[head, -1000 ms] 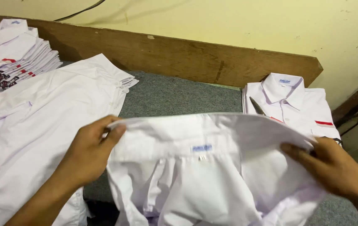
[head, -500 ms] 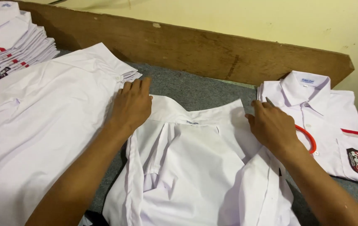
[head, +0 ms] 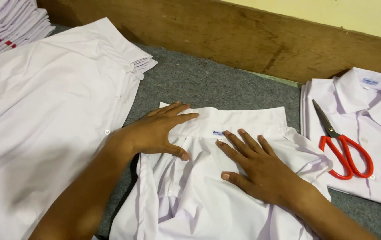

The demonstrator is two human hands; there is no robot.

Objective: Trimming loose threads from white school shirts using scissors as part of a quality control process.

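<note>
Your left hand (head: 155, 131) and right hand (head: 261, 166) lie flat, fingers spread, grasping nothing, on the soft, light white cotton shirt (head: 208, 200) beneath them on the grey desk (head: 226, 86); its stiffer collar looks easiest to grip.

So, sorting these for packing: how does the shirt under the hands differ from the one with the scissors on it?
The middle shirt lies rumpled, both hands pressing it; the right-side shirt is folded flat with its collar up. Red-handled scissors rest only on the folded one. Both are white, collared, with a small neck label.
</note>
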